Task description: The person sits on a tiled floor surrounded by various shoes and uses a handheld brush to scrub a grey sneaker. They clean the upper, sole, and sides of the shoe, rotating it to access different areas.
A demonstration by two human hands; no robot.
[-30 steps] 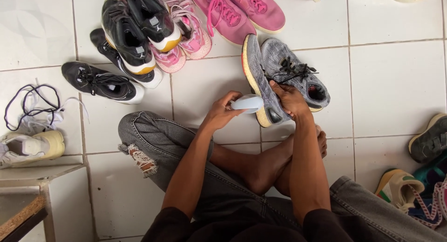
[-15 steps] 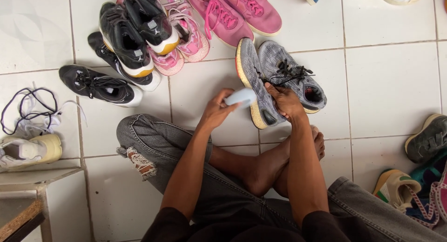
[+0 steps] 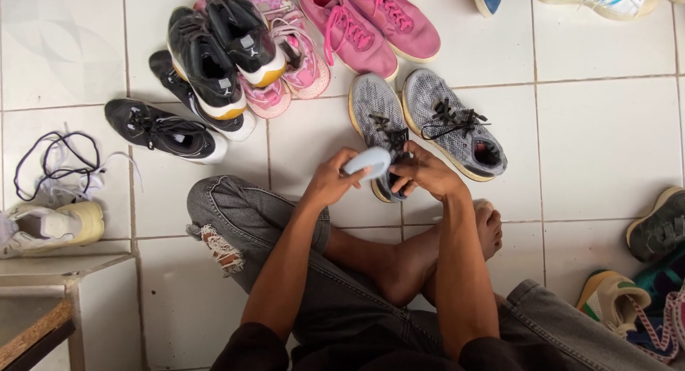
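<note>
Grey knit, yellow-edged sole: the left grey shoe (image 3: 378,125) lies on the white tiled floor (image 3: 606,143) directly ahead of the seated person's crossed legs, touching its mate, the right grey shoe (image 3: 453,125). The left hand (image 3: 330,180) is closed around a pale blue insole (image 3: 369,162), holding it at the heel opening. The right hand (image 3: 427,173) grips the heel collar of the left grey shoe, fingers curled over the rim.

Progress, as judged: the insole sits at the mouth of the shoe, most of it outside; whether it is going in or coming out cannot be told. Black laces on both grey shoes hang loose and untied.

Orientation: the left grey shoe's long axis runs away from the person, toe pointing away, heel towards the hands, tilted slightly left. The insole lies crosswise to it.
</note>
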